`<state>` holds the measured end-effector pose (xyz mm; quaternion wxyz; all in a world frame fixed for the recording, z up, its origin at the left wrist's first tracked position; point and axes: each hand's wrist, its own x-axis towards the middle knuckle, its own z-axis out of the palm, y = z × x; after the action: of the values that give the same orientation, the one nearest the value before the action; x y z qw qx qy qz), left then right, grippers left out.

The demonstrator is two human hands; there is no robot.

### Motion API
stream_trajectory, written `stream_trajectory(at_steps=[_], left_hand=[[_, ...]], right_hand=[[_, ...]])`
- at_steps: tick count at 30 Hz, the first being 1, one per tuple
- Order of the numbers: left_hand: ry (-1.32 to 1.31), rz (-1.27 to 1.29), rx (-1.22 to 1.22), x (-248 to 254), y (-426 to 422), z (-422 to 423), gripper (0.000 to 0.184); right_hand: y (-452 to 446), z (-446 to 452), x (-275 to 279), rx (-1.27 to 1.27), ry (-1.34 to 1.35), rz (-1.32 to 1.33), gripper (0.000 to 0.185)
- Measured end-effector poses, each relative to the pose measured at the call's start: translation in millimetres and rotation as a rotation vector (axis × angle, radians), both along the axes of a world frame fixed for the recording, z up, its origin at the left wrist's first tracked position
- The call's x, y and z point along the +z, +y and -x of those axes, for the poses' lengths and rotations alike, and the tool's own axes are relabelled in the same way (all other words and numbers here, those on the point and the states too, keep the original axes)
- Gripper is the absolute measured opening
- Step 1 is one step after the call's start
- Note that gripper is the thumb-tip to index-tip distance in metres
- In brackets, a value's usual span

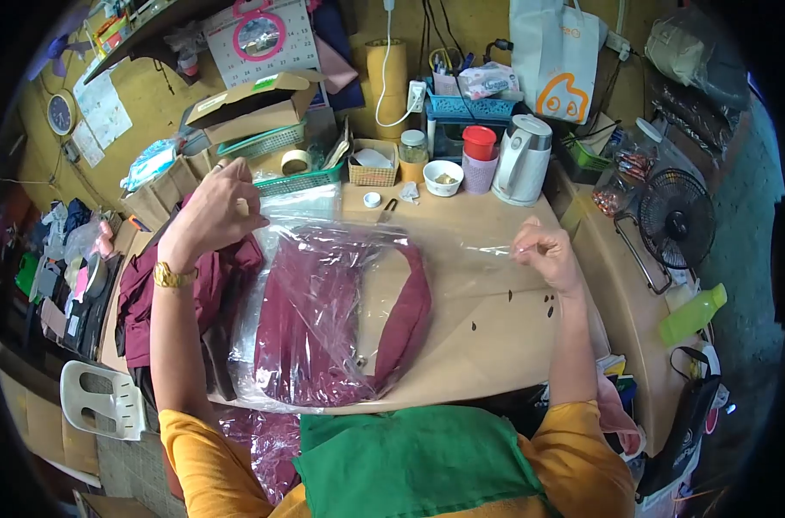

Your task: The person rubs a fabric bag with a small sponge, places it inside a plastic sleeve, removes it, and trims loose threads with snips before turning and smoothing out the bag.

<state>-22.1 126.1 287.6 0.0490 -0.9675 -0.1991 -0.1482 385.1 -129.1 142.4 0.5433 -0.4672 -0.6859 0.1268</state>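
Observation:
A clear plastic bag point(323, 259) lies on the table with a folded maroon garment point(302, 319) inside, one curved maroon part point(401, 319) bending round at its right. Fingers pinched together, my left hand point(215, 211) is raised by the bag's upper left corner; what they grip, if anything, I cannot make out. Farther right, my right hand point(548, 255) is closed on thin clear plastic film point(487, 250) that stretches toward the bag's upper edge. More maroon clothing point(138, 298) is heaped under and beside my left forearm.
Along the table's back stand a green basket point(297, 181), a jar point(412, 147), a white bowl point(443, 177), a red-lidded cup point(479, 160) and a white kettle point(524, 160). Small dark bits point(548, 302) lie near my right forearm. At right are a black fan point(676, 220) and green bottle point(693, 312).

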Motion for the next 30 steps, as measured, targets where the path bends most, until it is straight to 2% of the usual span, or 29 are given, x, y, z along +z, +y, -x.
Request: stream_trajectory(at_steps=[1, 2, 3, 4, 5, 6, 8, 11, 12, 14, 15, 16, 18, 19, 20, 22, 23, 24, 26, 27, 30], left_hand=[[-0.002, -0.001, 0.008, 3.4, 3.6, 0.8, 0.019], [-0.095, 0.188, -0.187, 6.0, 7.4, 0.7, 0.022], [-0.189, 0.376, -0.383, 6.9, 9.2, 1.7, 0.026], [-0.191, 0.372, -0.378, 4.1, 8.9, 3.3, 0.026], [-0.324, 0.758, -0.554, -0.2, 8.2, 4.4, 0.029], [-0.455, 1.146, -0.726, -2.7, 6.4, 5.1, 0.031], [-0.469, 1.158, -0.749, -0.1, 1.4, 5.0, 0.029], [-0.202, 0.623, -0.181, 9.9, 2.8, 9.5, 0.026], [-0.206, 0.622, -0.173, 12.1, 3.8, 10.5, 0.026], [-0.060, 0.403, -0.112, 16.3, 3.8, 10.9, 0.024], [0.045, 0.334, -0.003, 20.2, 4.3, 9.8, 0.027], [0.044, 0.332, 0.006, 21.4, 6.4, 10.0, 0.027], [0.051, 0.061, -0.015, 19.3, 9.5, 9.6, 0.032], [0.112, 0.093, 0.107, 25.5, 6.0, 8.3, 0.035], [0.112, 0.093, 0.116, 23.4, 9.2, 9.5, 0.035], [-0.118, 0.134, -0.014, 14.3, 21.3, 12.3, 0.032], [-0.160, 0.326, -0.128, 14.7, 29.5, 12.8, 0.029], [-0.161, 0.327, -0.121, 13.9, 28.0, 14.9, 0.029], [-0.376, 0.862, -0.346, 11.2, 23.4, 14.8, 0.022], [-0.375, 0.864, -0.348, 8.1, 23.0, 15.5, 0.022], [-0.464, 0.976, -0.563, -5.1, 22.8, 18.1, 0.036]], right_hand=[[0.2, -2.4, -3.0, 0.008, 0.159, 0.042, 0.007], [1.5, -3.6, -6.3, 0.015, 0.318, 0.086, 0.006], [5.0, -3.7, -9.7, 0.022, 0.316, 0.086, 0.006], [9.1, -4.0, -13.6, -0.094, 0.288, 0.148, 0.006], [13.8, -5.1, -17.9, -0.211, 0.259, 0.209, 0.005], [20.0, -8.0, -25.3, -0.205, 0.258, 0.209, 0.005], [30.7, -15.2, -37.2, -0.127, 0.336, 0.088, 0.007], [23.3, -18.2, -28.2, -0.003, 0.431, 0.092, 0.009], [21.2, -20.0, -24.9, 0.006, 0.429, 0.094, 0.009], [18.4, -22.3, -19.3, 0.011, 0.208, 0.085, 0.011], [18.4, -22.0, -16.3, 0.021, 0.208, 0.085, 0.011], [18.8, -21.2, -13.7, 0.043, 0.196, 0.085, 0.011], [18.6, -22.8, -16.1, 0.071, 0.186, 0.090, 0.011], [19.6, -25.5, -18.4, -0.034, 0.211, 0.141, 0.013], [20.6, -26.1, -20.7, -0.137, 0.237, 0.192, 0.015], [20.1, -20.9, -21.9, -0.141, 0.319, 0.221, 0.017], [20.9, -18.9, -22.4, -0.155, 0.402, 0.250, 0.019], [22.7, -18.5, -23.5, -0.148, 0.402, 0.253, 0.019], [24.8, -21.3, -26.4, 0.006, 0.315, 0.007, 0.025], [23.4, -25.8, -30.3, 0.003, 0.315, 0.009, 0.025], [20.9, -36.6, -43.9, 0.053, 0.310, 0.009, 0.030]])
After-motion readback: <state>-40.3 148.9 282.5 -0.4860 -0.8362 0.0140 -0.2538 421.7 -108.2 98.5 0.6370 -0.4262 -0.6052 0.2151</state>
